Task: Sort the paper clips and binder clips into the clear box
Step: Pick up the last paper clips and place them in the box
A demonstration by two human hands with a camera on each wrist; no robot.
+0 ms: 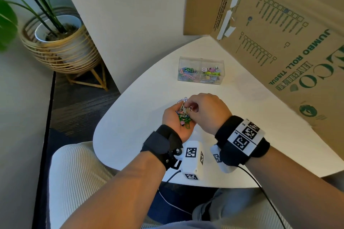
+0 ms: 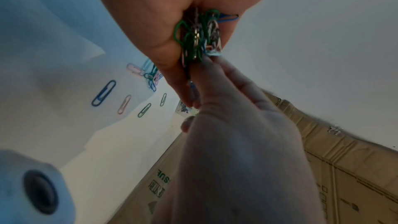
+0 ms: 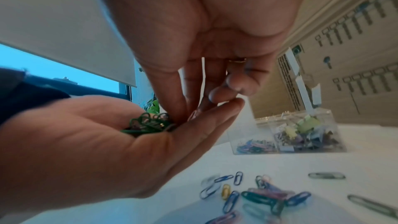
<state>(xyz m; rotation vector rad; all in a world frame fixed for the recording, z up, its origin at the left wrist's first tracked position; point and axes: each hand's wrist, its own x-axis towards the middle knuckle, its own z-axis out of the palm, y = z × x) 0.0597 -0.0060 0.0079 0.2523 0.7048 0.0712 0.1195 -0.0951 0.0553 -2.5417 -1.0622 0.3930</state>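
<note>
My left hand (image 1: 172, 117) lies palm up over the white table (image 1: 141, 109), its fingers nearly straight, carrying a heap of coloured paper clips (image 1: 183, 115). My right hand (image 1: 191, 107) reaches into that heap from the right, and its thumb and fingertips (image 3: 189, 108) pinch a small clip (image 2: 213, 49) that looks like a binder clip. The clear box (image 1: 201, 70) stands further back. Its left compartment holds paper clips and its right one holds binder clips. Loose paper clips (image 3: 258, 193) lie on the table under my hands.
A large cardboard box (image 1: 279, 33) leans over the table's right side, close to the clear box. A potted plant (image 1: 57, 39) stands on the floor at the left. The table's rounded front edge (image 1: 96, 135) is near my lap.
</note>
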